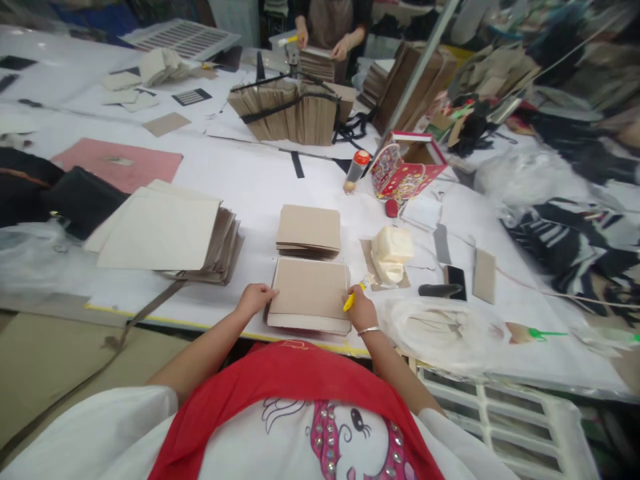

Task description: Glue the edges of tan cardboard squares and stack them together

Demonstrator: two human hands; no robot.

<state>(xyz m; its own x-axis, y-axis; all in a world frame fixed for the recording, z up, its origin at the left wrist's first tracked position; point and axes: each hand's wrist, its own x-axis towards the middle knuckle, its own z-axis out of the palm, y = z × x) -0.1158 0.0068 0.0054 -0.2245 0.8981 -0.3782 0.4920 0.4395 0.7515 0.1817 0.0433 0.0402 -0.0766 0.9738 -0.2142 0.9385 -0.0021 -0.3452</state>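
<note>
A stack of tan cardboard sheets (pixel 310 290) lies directly before me near the table's front edge, its top sheet leaving a pale strip showing below. My left hand (pixel 257 300) pinches the left edge of that top sheet. On the opposite side my right hand (pixel 364 313) is closed around a small brush (pixel 350 302) with a yellow handle, its fingers also against the sheet's right edge. Just behind sits a second stack of cardboard (pixel 309 227). A cream plastic container (pixel 393 247) stands on a piece of board, right of the stacks.
Left is a tall pile of pale boards (pixel 165 230). Toward the right lie a clear plastic bag (pixel 445 327), a dark phone-like slab (pixel 456 281) and a green-handled brush (pixel 545 335). Farther back stand a red patterned box (pixel 410 167) and strapped cardboard (pixel 290 113); a co-worker (pixel 333 33) stands across.
</note>
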